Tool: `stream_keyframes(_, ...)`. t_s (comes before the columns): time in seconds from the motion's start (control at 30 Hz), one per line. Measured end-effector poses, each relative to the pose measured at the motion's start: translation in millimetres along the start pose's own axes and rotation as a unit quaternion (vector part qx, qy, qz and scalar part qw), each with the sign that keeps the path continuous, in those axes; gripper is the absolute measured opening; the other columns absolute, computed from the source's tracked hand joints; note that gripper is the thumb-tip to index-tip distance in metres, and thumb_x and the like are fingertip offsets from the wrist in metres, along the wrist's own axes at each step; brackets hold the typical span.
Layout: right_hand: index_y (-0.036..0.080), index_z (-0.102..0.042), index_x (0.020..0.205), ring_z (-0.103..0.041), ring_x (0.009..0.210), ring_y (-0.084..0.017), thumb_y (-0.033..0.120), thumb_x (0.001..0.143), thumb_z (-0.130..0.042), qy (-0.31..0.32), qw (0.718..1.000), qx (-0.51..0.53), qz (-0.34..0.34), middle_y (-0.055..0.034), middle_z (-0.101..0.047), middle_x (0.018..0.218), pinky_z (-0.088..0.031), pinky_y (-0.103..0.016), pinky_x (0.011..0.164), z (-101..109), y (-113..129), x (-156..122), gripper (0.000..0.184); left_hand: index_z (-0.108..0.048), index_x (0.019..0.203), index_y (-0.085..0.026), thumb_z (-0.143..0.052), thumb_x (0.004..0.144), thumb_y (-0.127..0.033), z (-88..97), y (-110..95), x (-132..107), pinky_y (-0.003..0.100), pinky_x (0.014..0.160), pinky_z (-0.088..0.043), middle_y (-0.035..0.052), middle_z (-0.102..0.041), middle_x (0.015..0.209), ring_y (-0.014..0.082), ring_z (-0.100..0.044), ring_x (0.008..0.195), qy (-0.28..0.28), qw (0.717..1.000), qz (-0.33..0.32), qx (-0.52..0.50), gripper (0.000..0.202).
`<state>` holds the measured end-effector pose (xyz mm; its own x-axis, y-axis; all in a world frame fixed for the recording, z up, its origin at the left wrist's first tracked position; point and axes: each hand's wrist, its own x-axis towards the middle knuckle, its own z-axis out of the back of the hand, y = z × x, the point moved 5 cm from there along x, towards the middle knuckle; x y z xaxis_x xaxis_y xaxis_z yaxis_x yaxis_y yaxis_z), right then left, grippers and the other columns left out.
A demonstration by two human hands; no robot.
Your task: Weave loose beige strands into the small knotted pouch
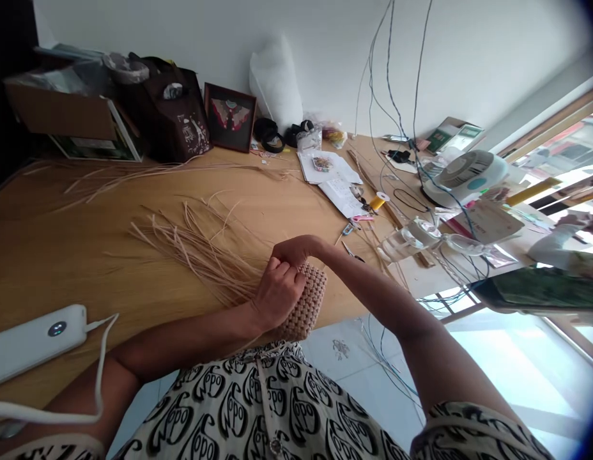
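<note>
A woven piece of tan cord (312,300), box-like with a knobbly weave, is held at the table's front edge close to my body. My left hand (277,292) is closed on its left side, fingers curled over the weave. Bent at the wrist over the top edge, my right hand (296,249) touches the left hand's fingertips. Its fingers are curled down and partly hidden, so what they pinch cannot be made out. Long loose tan strands (195,255) fan out from the woven piece to the left across the wooden table (147,191).
A white power bank (42,342) with a cable lies at left. Behind stand a dark bag (169,108), a cardboard box (59,108) and a framed picture (229,116). To the right are papers (342,195), a yellow thread spool (379,201), scissors (353,253), hanging cables and a white fan-like device (469,176).
</note>
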<state>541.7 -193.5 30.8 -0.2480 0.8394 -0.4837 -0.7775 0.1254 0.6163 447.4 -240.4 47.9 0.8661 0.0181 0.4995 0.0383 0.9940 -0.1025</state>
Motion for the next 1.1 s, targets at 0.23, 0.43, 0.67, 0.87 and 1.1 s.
stream_keyframes(0.23,0.01,-0.06,0.055,-0.043,0.053,-0.008,-0.002,0.051,-0.048,0.093,0.995,0.023,0.011,0.0085,-0.054,0.047,-0.035,-0.017,0.049,-16.5,-4.4,-3.0,0.018,-0.057,0.072,-0.016,-0.039,0.085,-0.006,-2.7,-2.9,-3.4,0.036,0.073,-0.031,0.0077,-0.06,0.071,0.0212,-0.05,0.073,0.018,1.0,-0.007,-0.001,0.024)
stream_keyframes(0.43,0.011,-0.064,0.068,-0.044,0.054,-0.007,0.013,0.07,-0.05,-0.194,0.975,0.065,-0.085,0.0041,-0.054,0.054,-0.033,-0.018,0.051,3.2,-35.7,-34.4,0.014,-0.059,0.072,-0.016,-0.043,0.087,-0.017,-3.4,19.3,6.3,0.036,0.073,-0.031,0.007,-0.064,0.075,0.0202,-0.053,0.078,-0.001,0.998,0.042,-0.055,0.022)
stream_keyframes(0.67,0.01,-0.062,0.066,-0.041,0.055,-0.008,0.018,0.071,-0.053,-0.396,0.905,0.034,-0.15,0.0026,-0.052,0.057,-0.029,-0.02,0.052,14.3,-45.1,-60.0,0.013,-0.061,0.071,-0.016,-0.06,0.076,-0.033,-35.2,76.7,21.1,0.025,0.061,-0.037,-0.0002,-0.063,0.067,0.0122,-0.054,0.063,0.05,0.89,0.215,-0.399,0.018)
stream_keyframes(0.87,0.011,-0.063,0.065,-0.045,0.062,-0.01,0.013,0.072,-0.055,-0.464,0.874,-0.037,-0.138,-0.002,-0.056,0.066,-0.033,-0.022,0.059,14.6,-33.4,-61.2,0.011,-0.051,0.064,-0.015,-0.07,0.062,-0.029,-50.3,79.4,17.9,0.018,0.041,-0.026,-0.0059,-0.05,0.054,0.004,-0.037,0.042,0.159,0.715,0.337,-0.592,0.024)
stream_keyframes(1.1,0.013,-0.064,0.072,-0.049,0.066,-0.012,0.014,0.077,-0.054,-0.484,0.865,-0.055,-0.12,-0.0041,-0.056,0.073,-0.036,-0.023,0.063,10.7,-36.3,-61.6,0.011,-0.047,0.066,-0.016,-0.069,0.063,-0.024,-50.5,76.2,16.1,0.017,0.034,-0.023,-0.0057,-0.052,0.057,0.0017,-0.034,0.035,0.121,0.694,0.335,-0.626,0.024)
